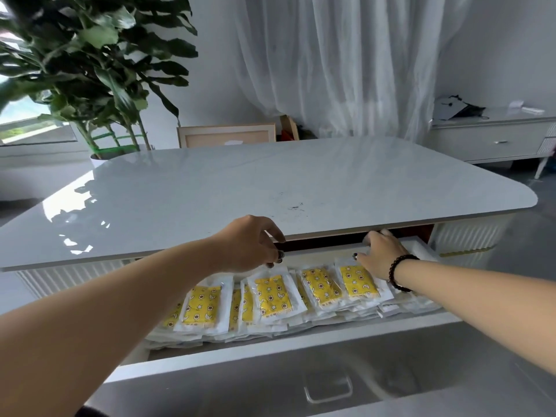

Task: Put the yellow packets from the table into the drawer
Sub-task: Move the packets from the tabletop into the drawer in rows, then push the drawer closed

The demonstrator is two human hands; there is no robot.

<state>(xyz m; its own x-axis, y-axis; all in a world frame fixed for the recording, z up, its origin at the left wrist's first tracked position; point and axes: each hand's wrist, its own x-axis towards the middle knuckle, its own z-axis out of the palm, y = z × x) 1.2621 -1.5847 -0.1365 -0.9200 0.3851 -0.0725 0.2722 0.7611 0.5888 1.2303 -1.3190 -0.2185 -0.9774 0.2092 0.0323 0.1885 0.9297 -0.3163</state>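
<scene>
Packets (272,293) with yellow starred print inside clear wrappers lie in overlapping rows and stacks in the open drawer (270,350), which is pulled out from under the white surface (270,182). Both arms reach forward over the drawer. The left hand (249,245) hangs above the back of the drawer at the surface's front edge, fingers loosely curled downward with nothing visibly held, dark-painted nails just above the packets. The right hand (380,257), with a dark beaded bracelet (400,272) on its wrist, rests with relaxed fingers on the rightmost packets, its fingertips reaching into the gap under the surface. A leafy plant (99,61) stands behind the surface at left, a white curtain (346,61) behind it.
</scene>
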